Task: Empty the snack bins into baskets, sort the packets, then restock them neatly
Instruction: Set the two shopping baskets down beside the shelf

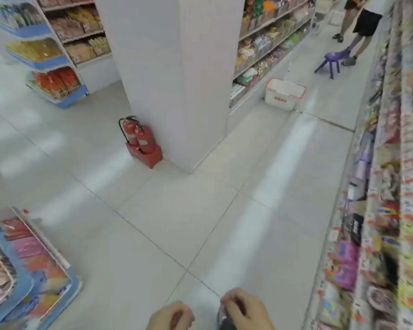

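Both my hands show at the bottom edge of the head view, above the tiled floor. My right hand has its fingers curled round a small dark packet with a clear wrapper end. My left hand sits just to its left with curled fingers; something reddish shows inside them, too blurred to name. A white basket with a red rim stands on the floor far ahead, beside the middle shelf. Snack packets fill the long shelf running along my right.
A white pillar rises ahead with two red fire extinguishers at its base. A blue display rack is at lower left. A purple stool and a standing person occupy the far aisle.
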The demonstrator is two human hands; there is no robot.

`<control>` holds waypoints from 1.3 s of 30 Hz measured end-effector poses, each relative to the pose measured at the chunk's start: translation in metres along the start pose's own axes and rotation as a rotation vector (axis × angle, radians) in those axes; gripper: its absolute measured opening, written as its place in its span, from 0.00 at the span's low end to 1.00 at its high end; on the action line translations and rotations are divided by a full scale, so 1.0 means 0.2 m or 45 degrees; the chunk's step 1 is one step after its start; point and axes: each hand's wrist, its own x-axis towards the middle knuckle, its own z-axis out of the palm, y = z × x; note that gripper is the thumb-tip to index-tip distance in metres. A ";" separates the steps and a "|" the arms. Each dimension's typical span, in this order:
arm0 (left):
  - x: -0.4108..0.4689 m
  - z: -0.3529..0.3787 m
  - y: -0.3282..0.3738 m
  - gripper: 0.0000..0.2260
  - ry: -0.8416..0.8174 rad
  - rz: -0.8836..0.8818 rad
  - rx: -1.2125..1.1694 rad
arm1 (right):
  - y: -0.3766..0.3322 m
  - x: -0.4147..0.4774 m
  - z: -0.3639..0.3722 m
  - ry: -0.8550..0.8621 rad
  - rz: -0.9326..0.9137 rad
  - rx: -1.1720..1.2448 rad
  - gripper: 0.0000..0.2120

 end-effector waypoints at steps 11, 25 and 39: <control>0.87 0.45 0.80 0.09 -0.277 0.008 -0.038 | 0.07 0.64 -0.51 0.144 0.119 0.153 0.12; 2.41 0.56 1.90 0.08 -0.288 0.167 0.075 | -0.62 2.11 -1.42 0.263 0.109 0.245 0.12; 4.24 0.78 3.43 0.08 -0.530 0.393 0.147 | -1.21 3.44 -2.38 0.581 0.276 0.385 0.12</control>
